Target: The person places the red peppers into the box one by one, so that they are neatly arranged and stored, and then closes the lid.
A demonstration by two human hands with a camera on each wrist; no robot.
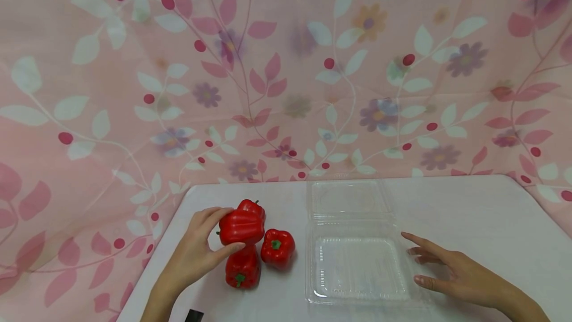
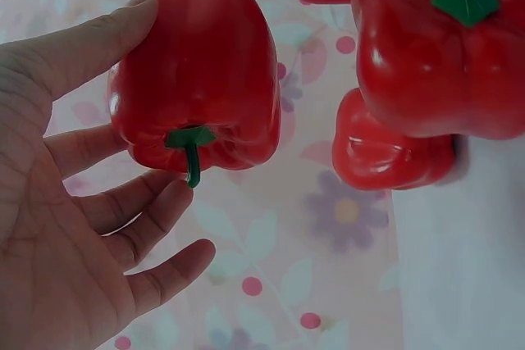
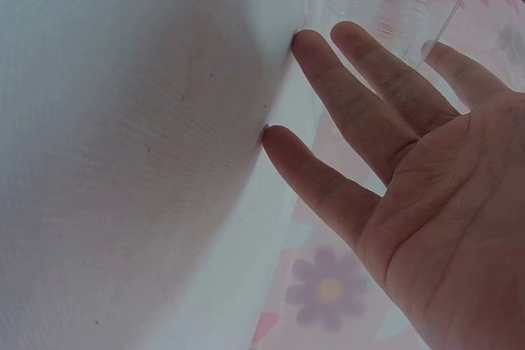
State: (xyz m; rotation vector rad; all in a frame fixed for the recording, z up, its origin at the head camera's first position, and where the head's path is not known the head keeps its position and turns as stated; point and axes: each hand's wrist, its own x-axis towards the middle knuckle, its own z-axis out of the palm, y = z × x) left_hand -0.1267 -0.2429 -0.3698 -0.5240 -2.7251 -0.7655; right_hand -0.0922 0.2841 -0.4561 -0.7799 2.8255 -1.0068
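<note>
My left hand (image 1: 201,250) grips a red bell pepper (image 1: 242,227) between thumb and fingers, above the other peppers. In the left wrist view this bell pepper (image 2: 201,63) has its green stem pointing down, and some of the fingers stand away from it. Close by are a pepper (image 1: 243,270) in front, another pepper (image 1: 278,248) to the right and a partly hidden pepper (image 1: 252,206) behind. My right hand (image 1: 451,272) holds nothing, its fingers spread at the right side of a clear plastic clamshell box (image 1: 313,262). In the right wrist view fingertips (image 3: 283,137) touch the white tabletop.
The box's lid (image 1: 348,198) lies folded back toward the far edge of the white table (image 1: 469,212). A pink floral cloth (image 1: 286,88) hangs behind the table. Near the front left edge sits a small black object (image 1: 194,316).
</note>
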